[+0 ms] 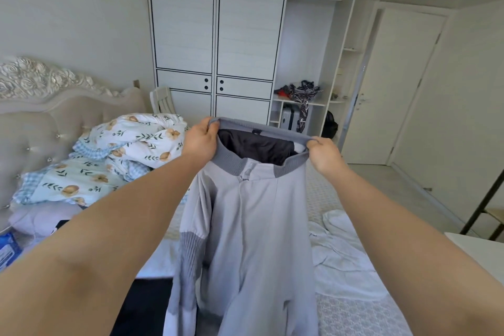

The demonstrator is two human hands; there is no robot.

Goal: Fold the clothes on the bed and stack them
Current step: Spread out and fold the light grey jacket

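Observation:
A light grey jacket (253, 226) with a darker ribbed collar and a black lining hangs in the air over the bed (354, 314). My left hand (200, 140) pinches the collar at its left end. My right hand (323, 154) pinches the collar at its right end. The front with its snap buttons faces me, and a ribbed cuff hangs at the lower left. A white garment (338, 251) lies crumpled on the bed to the right. A black garment (141, 305) lies below the jacket on the left.
A floral duvet (117, 158) is heaped by the padded headboard (41, 123) on the left. A white wardrobe (218, 43) stands behind the bed, with a suitcase (289, 118) in its open section. A door (392, 84) is at the right.

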